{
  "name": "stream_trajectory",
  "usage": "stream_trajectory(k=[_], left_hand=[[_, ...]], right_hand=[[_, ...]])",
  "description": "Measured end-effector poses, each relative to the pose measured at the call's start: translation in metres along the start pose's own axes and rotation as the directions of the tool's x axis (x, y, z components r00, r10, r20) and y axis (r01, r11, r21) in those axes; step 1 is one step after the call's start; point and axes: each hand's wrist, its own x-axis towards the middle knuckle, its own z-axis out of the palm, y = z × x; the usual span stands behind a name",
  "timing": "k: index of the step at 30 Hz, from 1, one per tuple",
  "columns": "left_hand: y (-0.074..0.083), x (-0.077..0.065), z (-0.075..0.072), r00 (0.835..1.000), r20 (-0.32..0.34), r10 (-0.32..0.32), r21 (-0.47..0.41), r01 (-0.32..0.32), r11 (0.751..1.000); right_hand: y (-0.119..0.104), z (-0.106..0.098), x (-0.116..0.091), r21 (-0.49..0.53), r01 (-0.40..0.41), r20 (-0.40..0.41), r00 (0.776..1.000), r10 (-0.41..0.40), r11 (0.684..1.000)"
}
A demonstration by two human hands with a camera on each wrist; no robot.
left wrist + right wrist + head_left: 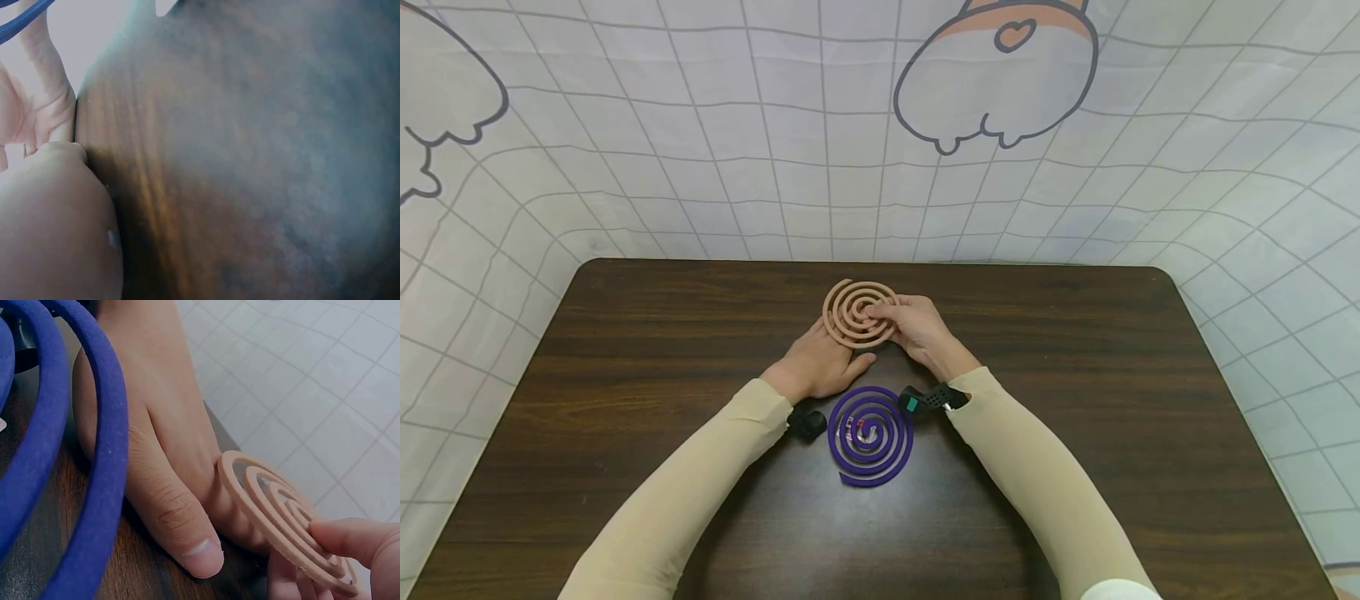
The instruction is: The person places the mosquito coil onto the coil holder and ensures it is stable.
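A tan mosquito coil (856,314) is pinched by my right hand (922,327), thumb on its upper face near the centre and fingers underneath. My left hand (820,362) rests back-up on the table, thumb held out straight. Its fingertips pass behind the tan coil's near left edge and are partly hidden. In the right wrist view the tan coil (240,497) stands tilted beside the left hand's knuckles. Between the two wrists lies a purple mosquito coil (871,431), touched by neither hand. Its curves also cross the left of the right wrist view.
Through the purple coil's gaps shows a small white and red item (848,429), too small to make out. Black wrist cameras sit on both wrists, the right one (912,402) close to the purple coil. Beyond the dark wooden table (1075,350) hangs a white gridded curtain (700,167).
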Motion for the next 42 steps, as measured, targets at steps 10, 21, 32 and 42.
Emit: stream_trajectory(k=[10, 21, 32, 42], left_hand=[[-0.0005, 0.0014, 0.0005, 1.000, 0.025, -0.015, 0.015, 0.015, 1.000], [-0.0003, 0.0013, 0.0013, 0.999, 0.033, -0.023, 0.020, 0.023, 1.000], [-0.0007, 0.0013, 0.0011, 1.000, 0.011, -0.016, 0.010, 0.016, 1.000], [-0.0003, 0.0007, 0.0011, 1.000, 0.001, -0.010, -0.006, 0.010, 1.000]], right_hand=[[-0.0010, 0.0010, 0.0007, -0.001, -0.009, -0.001, 1.000, 0.009, 1.000], [-0.0010, 0.0003, 0.0006, 0.006, -0.032, -0.018, 0.999, 0.032, 0.999], [-0.0014, 0.0002, -0.0002, 0.005, -0.028, -0.031, 0.999, 0.028, 1.000], [-0.0010, 0.0004, 0.0013, -0.002, -0.028, -0.035, 0.999, 0.028, 1.000]])
